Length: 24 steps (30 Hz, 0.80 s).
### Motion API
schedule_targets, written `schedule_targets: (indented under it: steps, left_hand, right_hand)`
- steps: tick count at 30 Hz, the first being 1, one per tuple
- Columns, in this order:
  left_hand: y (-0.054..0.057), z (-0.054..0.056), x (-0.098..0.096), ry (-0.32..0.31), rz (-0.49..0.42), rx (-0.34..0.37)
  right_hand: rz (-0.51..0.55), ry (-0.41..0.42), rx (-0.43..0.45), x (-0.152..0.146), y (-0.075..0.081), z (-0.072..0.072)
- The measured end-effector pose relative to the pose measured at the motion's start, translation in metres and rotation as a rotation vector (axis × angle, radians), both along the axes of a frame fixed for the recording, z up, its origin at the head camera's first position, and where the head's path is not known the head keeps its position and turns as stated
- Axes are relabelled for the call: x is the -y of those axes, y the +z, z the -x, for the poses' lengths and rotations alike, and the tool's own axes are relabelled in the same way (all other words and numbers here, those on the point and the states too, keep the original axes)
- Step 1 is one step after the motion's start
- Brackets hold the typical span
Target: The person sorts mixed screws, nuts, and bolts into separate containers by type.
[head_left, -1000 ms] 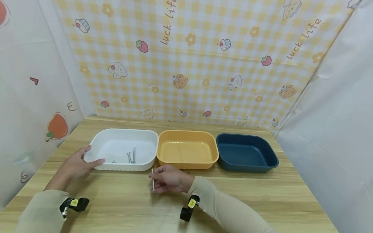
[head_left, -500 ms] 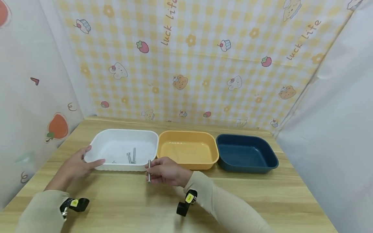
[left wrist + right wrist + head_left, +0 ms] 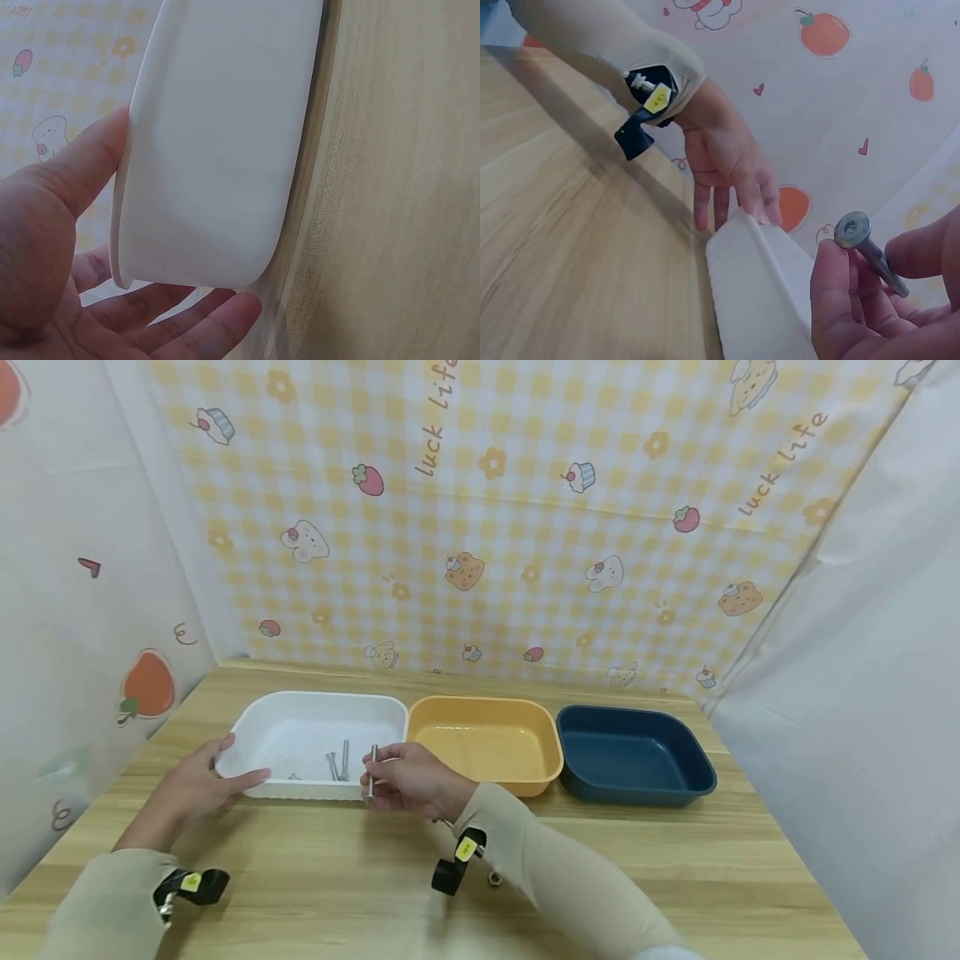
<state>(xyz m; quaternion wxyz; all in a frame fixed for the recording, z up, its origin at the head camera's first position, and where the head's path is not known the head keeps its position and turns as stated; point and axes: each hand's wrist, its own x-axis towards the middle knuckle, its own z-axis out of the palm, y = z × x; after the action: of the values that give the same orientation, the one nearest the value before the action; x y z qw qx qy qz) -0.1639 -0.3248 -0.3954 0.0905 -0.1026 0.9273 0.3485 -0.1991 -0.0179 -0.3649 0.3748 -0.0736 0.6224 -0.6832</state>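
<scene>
My right hand (image 3: pixel 418 781) pinches a silver bolt (image 3: pixel 372 768) between thumb and fingers, over the front right corner of the white tray (image 3: pixel 315 790). In the right wrist view the bolt (image 3: pixel 874 259) has a wide flat head with a hex socket. My left hand (image 3: pixel 201 783) grips the tray's left end. The left wrist view has its thumb (image 3: pixel 101 154) on the rim, the other fingers around the outer end wall. Inside the tray lie two long bolts (image 3: pixel 345 760) and a small metal piece (image 3: pixel 294 777) near the front wall.
Right of the white tray stand a yellow tray (image 3: pixel 487 789) and a dark blue tray (image 3: pixel 637 795), side by side. A nut (image 3: pixel 494 878) lies on the wooden table (image 3: pixel 315 893) beside my right forearm, with another small metal piece (image 3: pixel 442 822) partly hidden near the wrist.
My right hand has moved up and left with the bolt, from in front of the yellow tray to the white tray's corner. The nut has come into view. My left hand stays put.
</scene>
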Motion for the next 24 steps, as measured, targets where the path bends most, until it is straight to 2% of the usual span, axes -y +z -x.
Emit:
schedule_targets:
  steps: [6, 17, 24]
  left_hand:
    - [-0.001, 0.000, 0.002, -0.008, -0.012, -0.003]
    - [0.000, 0.001, 0.000, 0.003, -0.015, 0.000]
    - [0.000, 0.001, 0.001, 0.012, -0.022, 0.010]
  right_hand:
    - [0.015, -0.056, 0.007, 0.011, 0.005, 0.007]
    - [-0.070, -0.178, -0.001, 0.039, 0.001, 0.021]
    - [-0.042, -0.181, 0.020, 0.048, -0.006, 0.030]
